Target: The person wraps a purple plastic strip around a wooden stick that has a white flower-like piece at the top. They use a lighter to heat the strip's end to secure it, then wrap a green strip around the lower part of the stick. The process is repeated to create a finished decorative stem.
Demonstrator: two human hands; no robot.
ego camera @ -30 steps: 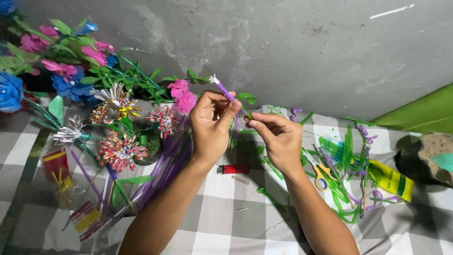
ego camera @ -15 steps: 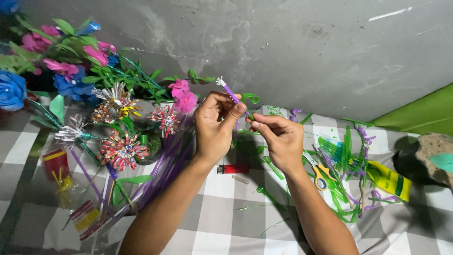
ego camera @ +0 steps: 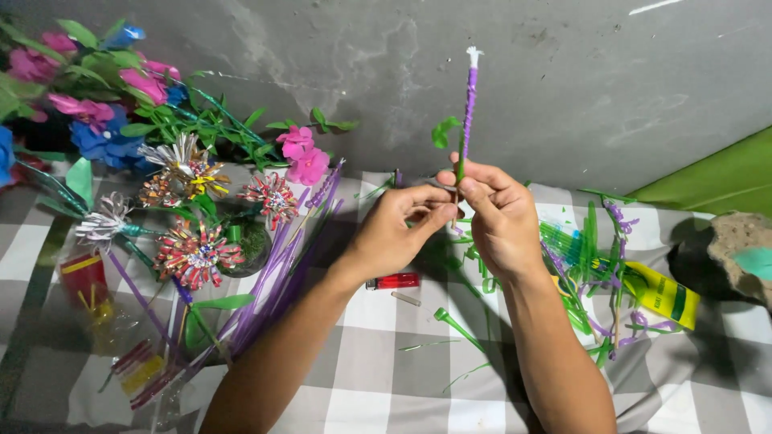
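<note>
red lighter [ego camera: 393, 281], pink paper flowers [ego camera: 301, 154] — yellow tube [ego camera: 661, 293], checked cloth [ego camera: 378, 386]

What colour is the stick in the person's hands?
Purple, with a white tip and a green leaf: the stick shows best in the head view.

I see a thin purple stem [ego camera: 468, 108] standing nearly upright above the table, tilted very slightly to the left toward its lower end. Its shaft is wound in purple, spiral-like, and it ends in a small white tip at the top. A small green leaf [ego camera: 441, 131] sticks out on its left side, about midway up the visible length, and a narrow green strip runs down from there along the lower part. The bottom end is pinched between my two hands and hidden by the fingers.
</note>
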